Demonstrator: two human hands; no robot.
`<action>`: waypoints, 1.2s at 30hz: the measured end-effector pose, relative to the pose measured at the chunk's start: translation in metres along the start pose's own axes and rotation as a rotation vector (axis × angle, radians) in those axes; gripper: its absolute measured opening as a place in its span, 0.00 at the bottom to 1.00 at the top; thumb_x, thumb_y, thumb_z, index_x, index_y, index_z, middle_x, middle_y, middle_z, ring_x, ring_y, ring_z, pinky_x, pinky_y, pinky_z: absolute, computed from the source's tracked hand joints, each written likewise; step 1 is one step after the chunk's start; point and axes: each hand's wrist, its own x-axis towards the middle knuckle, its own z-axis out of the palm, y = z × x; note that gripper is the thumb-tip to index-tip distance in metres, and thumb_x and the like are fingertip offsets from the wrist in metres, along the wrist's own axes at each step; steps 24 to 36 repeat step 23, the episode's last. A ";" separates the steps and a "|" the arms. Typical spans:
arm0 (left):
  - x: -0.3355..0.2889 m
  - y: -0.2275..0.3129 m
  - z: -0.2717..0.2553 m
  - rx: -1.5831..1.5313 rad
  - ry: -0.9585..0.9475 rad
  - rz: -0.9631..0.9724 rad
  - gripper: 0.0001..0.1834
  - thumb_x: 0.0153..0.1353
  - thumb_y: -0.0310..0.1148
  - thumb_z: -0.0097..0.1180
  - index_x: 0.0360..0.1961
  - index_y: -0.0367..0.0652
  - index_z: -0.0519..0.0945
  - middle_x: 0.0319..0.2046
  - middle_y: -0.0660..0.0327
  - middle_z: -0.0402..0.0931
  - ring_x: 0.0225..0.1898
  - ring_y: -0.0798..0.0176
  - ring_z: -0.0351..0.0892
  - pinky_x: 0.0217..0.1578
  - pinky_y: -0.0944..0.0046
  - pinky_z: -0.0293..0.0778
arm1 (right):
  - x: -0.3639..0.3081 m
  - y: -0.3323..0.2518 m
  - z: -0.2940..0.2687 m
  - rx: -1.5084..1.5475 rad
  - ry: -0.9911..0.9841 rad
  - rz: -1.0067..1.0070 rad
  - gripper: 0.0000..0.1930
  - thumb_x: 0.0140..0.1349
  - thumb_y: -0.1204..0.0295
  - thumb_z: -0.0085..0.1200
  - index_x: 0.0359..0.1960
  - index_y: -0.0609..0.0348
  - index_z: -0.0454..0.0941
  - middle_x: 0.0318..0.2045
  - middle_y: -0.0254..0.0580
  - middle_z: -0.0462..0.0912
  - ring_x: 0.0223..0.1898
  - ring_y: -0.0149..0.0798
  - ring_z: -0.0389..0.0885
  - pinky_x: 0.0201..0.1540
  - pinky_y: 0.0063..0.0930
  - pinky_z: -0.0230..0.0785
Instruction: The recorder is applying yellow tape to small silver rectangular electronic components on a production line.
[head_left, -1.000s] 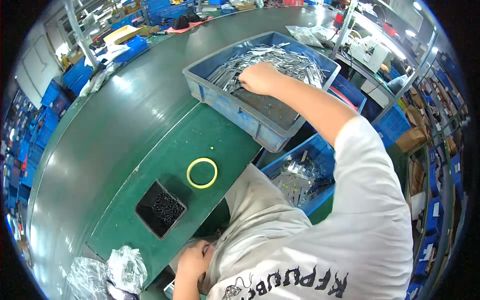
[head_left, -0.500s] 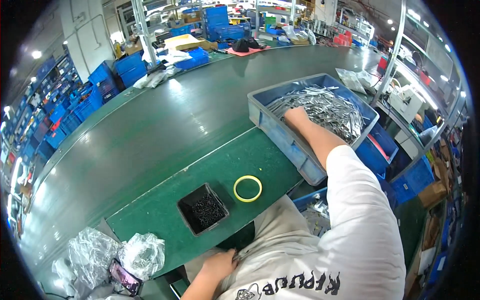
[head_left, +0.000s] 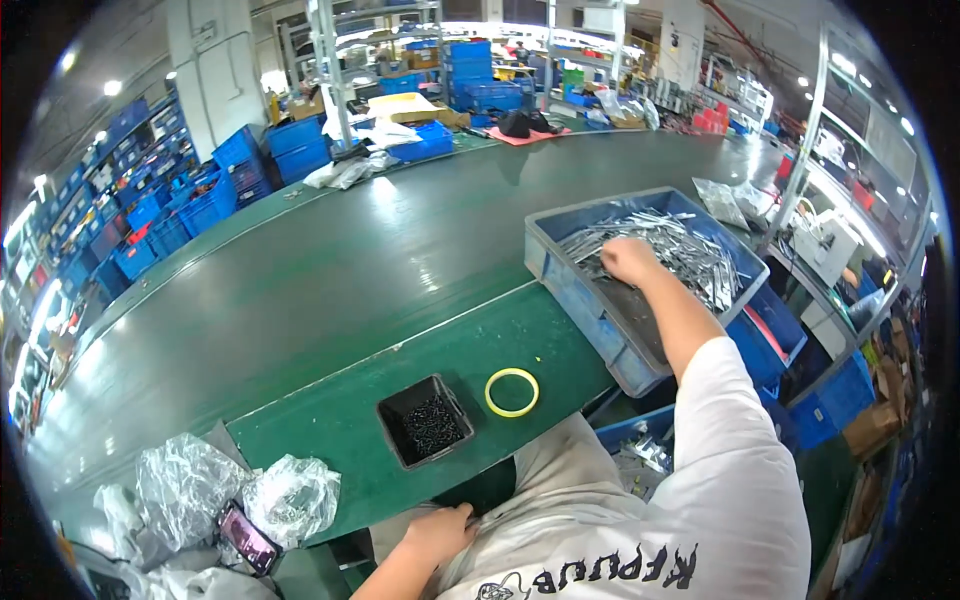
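My right hand (head_left: 628, 262) reaches into a large blue-grey plastic bin (head_left: 585, 312), at the near-left side of a heap of thin silvery metal pieces (head_left: 690, 255). Its fingers are curled closed; whatever they may hold is hidden. My left hand (head_left: 442, 532) rests low at my lap, by the hem of my white shirt (head_left: 740, 450). Its fingers are curled in, and their tips cannot be seen. Between the hands, a black square tray (head_left: 462, 408) of small dark parts (head_left: 430, 425) sits on the green table, with a yellow ring (head_left: 488, 393) to its right.
Crumpled clear plastic bags (head_left: 190, 490) and a phone (head_left: 248, 538) lie at the near left. A wide dark green belt-like surface (head_left: 330, 290) runs beyond the green tabletop (head_left: 340, 430). Blue crates (head_left: 205, 200) line the far left; another blue bin (head_left: 770, 340) stands right of the large one.
The view has tilted and shifted, so everything appears lower and further right. My right hand stays inside the bin, with more bare bin floor showing beside it. My left hand remains at my lap.
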 end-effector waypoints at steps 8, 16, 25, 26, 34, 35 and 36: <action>-0.003 0.016 -0.009 -0.055 0.167 0.203 0.16 0.65 0.47 0.51 0.34 0.44 0.78 0.31 0.50 0.81 0.33 0.43 0.82 0.35 0.46 0.77 | 0.008 -0.033 -0.100 0.957 0.681 0.120 0.06 0.65 0.72 0.59 0.30 0.57 0.78 0.26 0.25 0.76 0.29 0.20 0.68 0.32 0.17 0.60; -0.021 0.047 -0.035 -0.495 1.072 0.520 0.22 0.50 0.33 0.68 0.45 0.39 0.76 0.34 0.57 0.77 0.37 0.49 0.76 0.41 0.52 0.72 | -0.142 -0.220 -0.114 1.002 -0.224 -0.556 0.10 0.49 0.80 0.63 0.22 0.56 0.72 0.17 0.35 0.73 0.16 0.31 0.70 0.17 0.28 0.57; -0.024 0.041 -0.009 -0.611 0.601 0.469 0.08 0.61 0.29 0.60 0.38 0.40 0.73 0.29 0.53 0.79 0.29 0.45 0.80 0.29 0.55 0.76 | -0.208 -0.299 -0.049 1.411 -0.434 -0.409 0.07 0.55 0.74 0.66 0.30 0.59 0.79 0.19 0.36 0.75 0.17 0.33 0.71 0.18 0.27 0.58; -0.024 0.041 -0.009 -0.611 0.601 0.469 0.08 0.61 0.29 0.60 0.38 0.40 0.73 0.29 0.53 0.79 0.29 0.45 0.80 0.29 0.55 0.76 | -0.208 -0.299 -0.049 1.411 -0.434 -0.409 0.07 0.55 0.74 0.66 0.30 0.59 0.79 0.19 0.36 0.75 0.17 0.33 0.71 0.18 0.27 0.58; -0.024 0.041 -0.009 -0.611 0.601 0.469 0.08 0.61 0.29 0.60 0.38 0.40 0.73 0.29 0.53 0.79 0.29 0.45 0.80 0.29 0.55 0.76 | -0.208 -0.299 -0.049 1.411 -0.434 -0.409 0.07 0.55 0.74 0.66 0.30 0.59 0.79 0.19 0.36 0.75 0.17 0.33 0.71 0.18 0.27 0.58; -0.024 0.041 -0.009 -0.611 0.601 0.469 0.08 0.61 0.29 0.60 0.38 0.40 0.73 0.29 0.53 0.79 0.29 0.45 0.80 0.29 0.55 0.76 | -0.208 -0.299 -0.049 1.411 -0.434 -0.409 0.07 0.55 0.74 0.66 0.30 0.59 0.79 0.19 0.36 0.75 0.17 0.33 0.71 0.18 0.27 0.58; -0.024 0.041 -0.009 -0.611 0.601 0.469 0.08 0.61 0.29 0.60 0.38 0.40 0.73 0.29 0.53 0.79 0.29 0.45 0.80 0.29 0.55 0.76 | -0.208 -0.299 -0.049 1.411 -0.434 -0.409 0.07 0.55 0.74 0.66 0.30 0.59 0.79 0.19 0.36 0.75 0.17 0.33 0.71 0.18 0.27 0.58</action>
